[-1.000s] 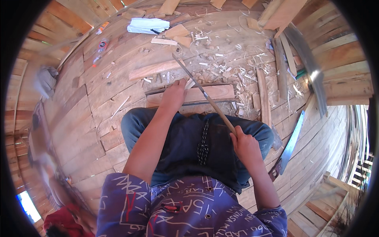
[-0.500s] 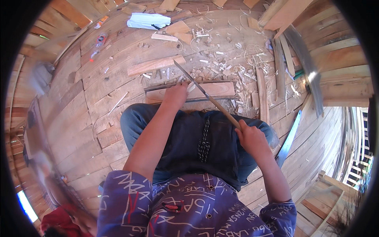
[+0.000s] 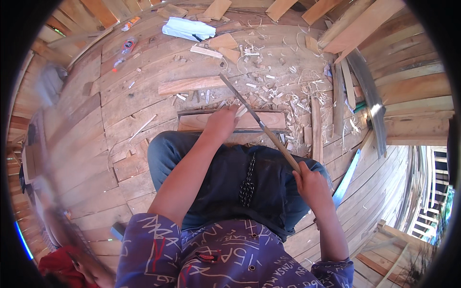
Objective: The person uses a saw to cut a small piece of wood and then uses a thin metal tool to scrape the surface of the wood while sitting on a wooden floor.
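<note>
My left hand (image 3: 222, 123) is closed around a small pale piece of wood (image 3: 241, 111), above a short plank (image 3: 269, 121) lying on the floor in front of my crossed legs. My right hand (image 3: 313, 186) grips the far end of a long-handled knife (image 3: 278, 144) near my right knee. The knife slants up to the left, its dark narrow blade crossing beside the small wood piece. Whether the blade touches the piece cannot be made out. My left fingertips are partly hidden behind the hand.
Shavings and offcuts (image 3: 283, 96) litter the boards beyond the plank. A loose board (image 3: 192, 85), a white bundle (image 3: 188, 29) and a plastic bottle (image 3: 127, 46) lie farther off. A handsaw (image 3: 347, 176) rests right of my knee. Another person's red garment (image 3: 60, 266) shows at lower left.
My right hand has drawn back toward me, pulling the knife down and to the right. The left hand, still holding the wood piece, has shifted slightly right. The view has tilted a little.
</note>
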A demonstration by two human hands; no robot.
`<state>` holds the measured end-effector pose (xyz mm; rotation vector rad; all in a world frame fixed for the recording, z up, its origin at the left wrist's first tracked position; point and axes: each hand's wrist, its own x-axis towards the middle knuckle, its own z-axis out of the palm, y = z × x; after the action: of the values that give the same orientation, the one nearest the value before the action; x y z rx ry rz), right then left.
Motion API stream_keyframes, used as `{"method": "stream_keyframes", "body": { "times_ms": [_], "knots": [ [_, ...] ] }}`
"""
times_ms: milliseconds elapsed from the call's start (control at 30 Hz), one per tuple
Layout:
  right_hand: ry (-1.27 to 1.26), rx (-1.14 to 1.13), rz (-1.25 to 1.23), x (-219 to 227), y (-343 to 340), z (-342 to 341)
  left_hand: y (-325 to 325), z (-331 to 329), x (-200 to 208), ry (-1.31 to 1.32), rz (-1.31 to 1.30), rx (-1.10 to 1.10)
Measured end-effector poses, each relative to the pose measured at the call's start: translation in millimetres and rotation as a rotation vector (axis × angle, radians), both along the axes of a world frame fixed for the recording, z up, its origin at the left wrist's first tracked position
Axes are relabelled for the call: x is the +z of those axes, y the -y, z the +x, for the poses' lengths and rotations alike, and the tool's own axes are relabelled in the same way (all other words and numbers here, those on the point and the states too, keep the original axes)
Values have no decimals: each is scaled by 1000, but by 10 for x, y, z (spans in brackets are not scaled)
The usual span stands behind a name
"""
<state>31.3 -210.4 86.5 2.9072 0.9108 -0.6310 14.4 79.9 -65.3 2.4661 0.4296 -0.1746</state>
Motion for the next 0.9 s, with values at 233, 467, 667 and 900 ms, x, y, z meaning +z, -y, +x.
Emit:
{"method": "stream_keyframes", "body": {
  "times_ms": [233,467,667,900],
  "knots": [
    [-15,26,11,-114,73,9,37,-6,-220,-34,-33,-60],
    [25,-48,-3,89,97,-29,160,66,-112,166,164,-11],
    [-5,-25,-27,-75,198,51,231,174,-266,71,187,-126],
    [5,-53,8,-20,203,19,343,157,-478,185,336,-60]
  ]
}}
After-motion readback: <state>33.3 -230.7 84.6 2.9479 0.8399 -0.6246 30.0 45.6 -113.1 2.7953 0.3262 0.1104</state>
